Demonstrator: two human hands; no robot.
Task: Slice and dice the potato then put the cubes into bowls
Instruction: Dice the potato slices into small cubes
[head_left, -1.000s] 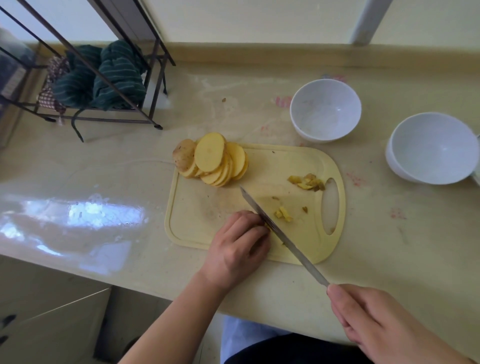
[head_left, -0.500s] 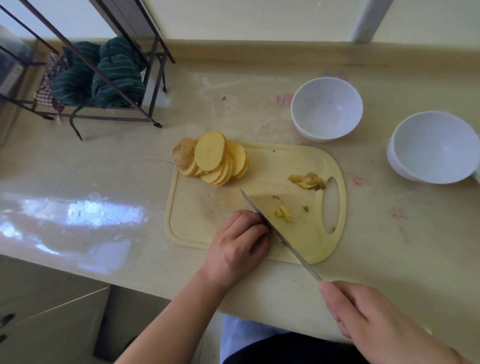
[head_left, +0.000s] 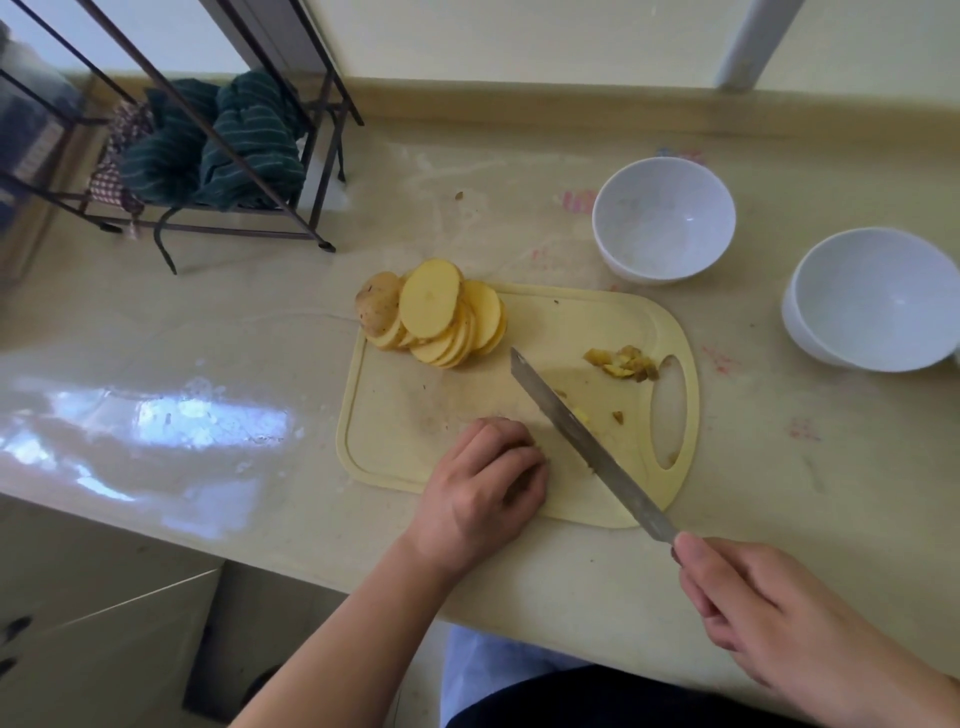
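Observation:
A pale yellow cutting board (head_left: 415, 415) lies on the counter. At its far left corner leans a stack of round potato slices (head_left: 436, 317). My left hand (head_left: 483, 488) lies curled on the board's near edge, and whatever is beneath it is hidden. My right hand (head_left: 779, 629) grips the handle of a long knife (head_left: 587, 441); the blade slants across the board just right of my left fingers. A small potato bit (head_left: 581, 415) shows beside the blade. Two white bowls stand empty, one (head_left: 664, 221) behind the board and one (head_left: 872, 299) at the right.
A heap of peel scraps (head_left: 623, 364) lies by the board's handle hole (head_left: 669, 410). At the back left stands a dark metal rack (head_left: 197, 156) with green striped cloths. The counter's front edge runs just under my hands.
The knife has shifted slightly to the right, away from my left fingers. My left hand stays curled at the same spot on the board.

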